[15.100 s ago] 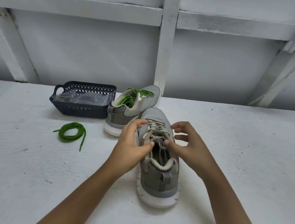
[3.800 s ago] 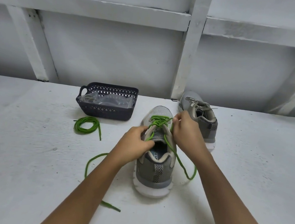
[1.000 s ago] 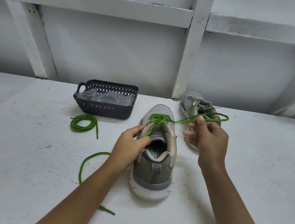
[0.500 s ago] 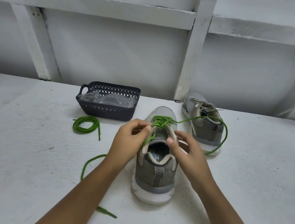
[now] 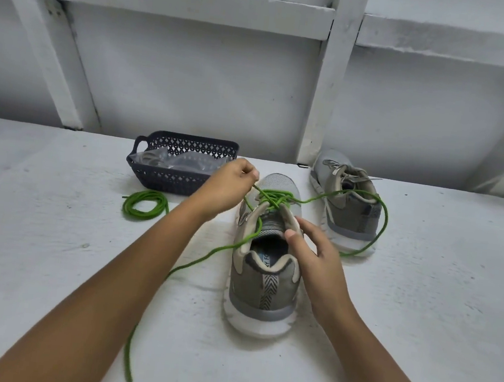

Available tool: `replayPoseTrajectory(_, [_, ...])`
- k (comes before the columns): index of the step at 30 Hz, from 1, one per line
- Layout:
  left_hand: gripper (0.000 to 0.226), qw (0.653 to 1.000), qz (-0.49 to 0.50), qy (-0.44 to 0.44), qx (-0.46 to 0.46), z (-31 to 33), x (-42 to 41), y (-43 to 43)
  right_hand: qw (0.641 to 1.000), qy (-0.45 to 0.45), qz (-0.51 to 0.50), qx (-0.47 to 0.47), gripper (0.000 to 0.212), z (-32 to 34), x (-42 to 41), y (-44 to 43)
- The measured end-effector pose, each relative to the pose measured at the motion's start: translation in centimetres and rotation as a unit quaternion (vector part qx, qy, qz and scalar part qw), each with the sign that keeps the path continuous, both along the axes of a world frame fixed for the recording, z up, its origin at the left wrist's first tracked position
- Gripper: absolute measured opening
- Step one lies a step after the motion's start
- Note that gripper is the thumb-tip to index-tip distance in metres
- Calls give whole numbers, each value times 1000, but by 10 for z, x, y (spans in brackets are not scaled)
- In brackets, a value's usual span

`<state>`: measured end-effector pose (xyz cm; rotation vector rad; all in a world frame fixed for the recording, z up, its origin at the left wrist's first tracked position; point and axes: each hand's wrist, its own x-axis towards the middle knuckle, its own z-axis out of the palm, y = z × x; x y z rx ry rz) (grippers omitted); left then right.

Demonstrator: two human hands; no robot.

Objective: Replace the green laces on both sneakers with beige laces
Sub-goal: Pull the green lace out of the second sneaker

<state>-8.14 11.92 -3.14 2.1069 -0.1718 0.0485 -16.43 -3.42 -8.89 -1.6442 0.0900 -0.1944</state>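
A grey sneaker (image 5: pixel 264 281) stands heel toward me in the middle, with a green lace (image 5: pixel 275 197) still threaded near its toe. My left hand (image 5: pixel 229 186) pinches a strand of that lace and holds it up to the left of the toe. My right hand (image 5: pixel 313 251) rests on the sneaker's right collar, fingers loosely spread, thumb on the tongue edge. One loose end of the lace runs left and down off the frame, the other loops right. The second sneaker (image 5: pixel 348 203), laced in beige, sits behind to the right.
A dark plastic basket (image 5: pixel 181 167) with a clear bag inside stands at the back left. A coiled green lace (image 5: pixel 145 205) lies in front of it. The white wall with its beams closes off the back of the white surface.
My left hand has moved up and left, drawing a strand of the green lace out of the eyelets. My right hand has shifted to steady the sneaker's right side.
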Motion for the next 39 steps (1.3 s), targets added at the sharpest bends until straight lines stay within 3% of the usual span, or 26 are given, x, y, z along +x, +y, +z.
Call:
replayPoseTrajectory(2, [3,998,2,-57,-1,-4,-5,0,1000,-1,-3,1,34,0,0,0])
replayPoseTrajectory(5, [7,971,0,-239,-10,-12,-21,7,1000,-2,-6,3,34,-2,0,0])
replayPoseTrajectory(7, [9,956,-52,-289,7,-17,-29,17,1000,-3,-9,8,34,-2,0,1])
replayPoseTrajectory(9, [21,961,-93,-255,55,-25,-34,27,1000,-3,-9,4,33,-1,-1,1])
replayPoseTrajectory(11, [16,967,-112,-205,100,-31,-38,33,1000,-4,-8,5,33,0,-2,2])
replayPoseTrajectory(13, [12,975,-121,-165,85,-30,-36,36,1000,-4,-7,3,33,0,-2,1])
replayPoseTrajectory(15, [20,987,-84,-136,5,-28,-32,39,1000,-3,-7,0,33,1,-2,0])
replayPoseTrajectory(16, [21,990,-48,-112,-77,-25,-30,41,1000,-2,-6,-2,33,1,-2,0])
replayPoseTrajectory(19, [23,954,47,-55,-290,-23,-27,42,1000,3,-4,-6,33,1,-2,0])
replayPoseTrajectory(21, [19,956,61,-106,-266,-22,-31,40,1000,4,-4,-6,32,1,-3,0])
replayPoseTrajectory(23, [8,962,32,-236,-136,-23,-37,39,1000,5,-6,-6,32,1,-3,0])
replayPoseTrajectory(24, [15,957,-2,-287,-45,-25,-38,38,1000,3,-6,-7,31,1,-2,0])
replayPoseTrajectory(26, [17,957,-69,-275,64,-34,-39,33,1000,2,-6,-6,31,2,-3,1])
replayPoseTrajectory(29, [6,986,-106,-126,-19,-36,-43,26,1000,1,-6,-5,31,4,-4,1])
replayPoseTrajectory(33, [18,991,-18,-88,-97,-31,-36,30,1000,4,-3,-10,31,5,-5,0])
replayPoseTrajectory(36, [14,970,135,-90,-179,-31,-27,36,1000,4,-2,-8,31,5,-5,0])
replayPoseTrajectory(39, [7,948,234,-183,-112,-32,-27,40,1000,3,-4,-4,31,6,-5,0])
